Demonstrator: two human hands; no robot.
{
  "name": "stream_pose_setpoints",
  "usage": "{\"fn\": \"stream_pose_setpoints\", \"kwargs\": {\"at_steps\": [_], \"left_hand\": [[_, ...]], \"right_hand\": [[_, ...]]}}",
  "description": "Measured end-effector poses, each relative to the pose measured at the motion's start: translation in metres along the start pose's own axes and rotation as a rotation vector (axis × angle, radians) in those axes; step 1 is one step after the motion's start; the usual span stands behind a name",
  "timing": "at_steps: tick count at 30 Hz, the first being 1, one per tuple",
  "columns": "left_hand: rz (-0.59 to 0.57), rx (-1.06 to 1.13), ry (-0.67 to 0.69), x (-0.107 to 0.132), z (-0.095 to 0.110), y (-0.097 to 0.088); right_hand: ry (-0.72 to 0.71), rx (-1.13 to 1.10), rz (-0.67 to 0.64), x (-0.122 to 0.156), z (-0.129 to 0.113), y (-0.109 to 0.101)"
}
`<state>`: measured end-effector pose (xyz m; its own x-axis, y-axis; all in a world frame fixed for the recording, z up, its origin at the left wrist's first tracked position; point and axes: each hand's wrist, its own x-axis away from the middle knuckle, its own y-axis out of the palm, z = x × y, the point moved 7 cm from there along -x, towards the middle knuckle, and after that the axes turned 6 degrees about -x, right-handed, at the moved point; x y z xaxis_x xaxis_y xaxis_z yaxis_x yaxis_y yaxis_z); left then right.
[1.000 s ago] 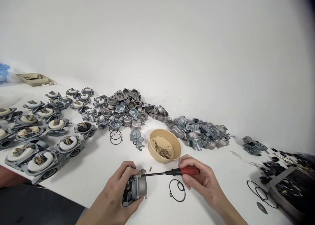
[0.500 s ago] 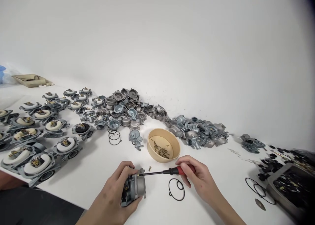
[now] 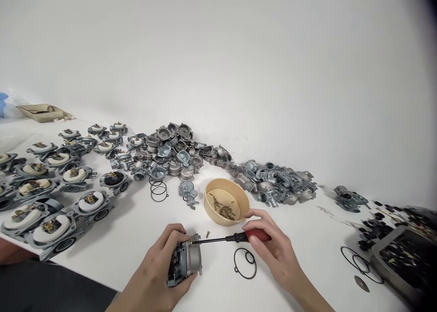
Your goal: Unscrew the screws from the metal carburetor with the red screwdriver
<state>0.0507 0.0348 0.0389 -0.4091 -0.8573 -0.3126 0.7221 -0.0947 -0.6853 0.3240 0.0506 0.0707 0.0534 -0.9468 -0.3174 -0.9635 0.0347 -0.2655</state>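
Note:
My left hand [image 3: 160,268] grips a grey metal carburetor [image 3: 186,261] at the table's front edge, holding it on its side. My right hand [image 3: 275,248] holds a screwdriver with a red handle [image 3: 256,235]; its black shaft [image 3: 213,240] runs left and the tip meets the top corner of the carburetor. A loose brass screw [image 3: 207,233] lies just behind the shaft. Two black O-rings [image 3: 245,263] lie on the table under the screwdriver.
A tan bowl [image 3: 227,206] of brass screws stands behind my hands. Heaps of grey castings [image 3: 177,150] line the wall, and another heap [image 3: 278,183] lies to the right. Assembled carburetors [image 3: 51,184] with white floats fill the left. A grey tray [image 3: 403,257] of black parts sits far right, with more O-rings [image 3: 362,266].
My right hand's fingers have shifted on the red handle, rolling it, while the tip stays on the carburetor. My left hand holds still.

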Motion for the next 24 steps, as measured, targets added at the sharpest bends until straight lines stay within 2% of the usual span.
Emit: {"fn": "stream_pose_setpoints", "kwargs": {"at_steps": [3, 7, 9, 13, 15, 19, 24], "left_hand": [[-0.003, -0.001, 0.000, 0.000, 0.000, 0.000], [-0.008, -0.008, -0.006, -0.001, -0.001, 0.001], [-0.001, -0.013, -0.005, -0.001, -0.001, 0.001], [0.000, -0.015, -0.006, -0.001, -0.002, 0.002], [0.001, -0.013, -0.001, 0.000, -0.002, 0.002], [0.006, -0.021, 0.003, -0.001, -0.001, 0.001], [0.023, -0.025, 0.014, -0.001, -0.001, -0.001]], "right_hand": [[-0.050, -0.059, -0.006, 0.001, -0.003, -0.002], [0.064, 0.046, 0.017, 0.000, 0.013, -0.005], [0.032, 0.062, 0.009, -0.001, 0.013, -0.004], [-0.062, -0.053, -0.008, 0.000, 0.001, -0.001], [-0.032, -0.049, 0.005, 0.000, 0.002, -0.002], [0.057, 0.097, -0.015, -0.002, 0.011, -0.002], [-0.101, 0.030, -0.116, -0.003, 0.000, 0.001]]}}
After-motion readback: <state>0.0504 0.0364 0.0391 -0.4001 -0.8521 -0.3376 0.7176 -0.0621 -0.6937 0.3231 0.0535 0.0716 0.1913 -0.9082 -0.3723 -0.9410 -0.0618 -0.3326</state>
